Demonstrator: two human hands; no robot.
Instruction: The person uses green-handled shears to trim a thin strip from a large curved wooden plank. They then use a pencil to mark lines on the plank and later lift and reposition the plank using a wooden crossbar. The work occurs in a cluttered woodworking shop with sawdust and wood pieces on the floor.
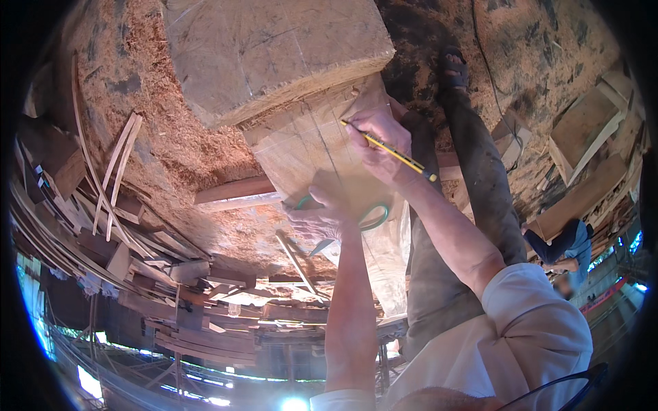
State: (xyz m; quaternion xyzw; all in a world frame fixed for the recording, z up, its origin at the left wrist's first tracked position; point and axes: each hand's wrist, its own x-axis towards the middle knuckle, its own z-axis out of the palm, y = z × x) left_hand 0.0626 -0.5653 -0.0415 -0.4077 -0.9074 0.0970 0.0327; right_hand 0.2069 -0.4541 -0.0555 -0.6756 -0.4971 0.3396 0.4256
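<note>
A broad, pale timber is set at the centre of the view, its length run from twelve o'clock toward five. Its face is crossed by dark, straight lines, and a thick wooden block is seen at its upper end, toward eleven o'clock; whether the two are one piece cannot be told. A yellow-and-black pencil is held over the face, just right of the longest line, its tip aimed at ten o'clock and its butt at four. It is pinched by the right hand, whose fingers are closed around it; contact between tip and wood cannot be made out.

The left hand is placed lower, by the timber's left edge, with its fingers partly bent. A green loop is seen just beside it, toward three o'clock, and a grey pointed piece is shown below it; whether either is gripped cannot be told.

Farther out, the ground is covered with sawdust at ten o'clock. Thin strips are leaned at nine, and stacked boards are piled between seven and eight. Dark trousers are seen at two, wooden slabs between two and three. Another person, dressed in blue, is partly shown at three.
</note>
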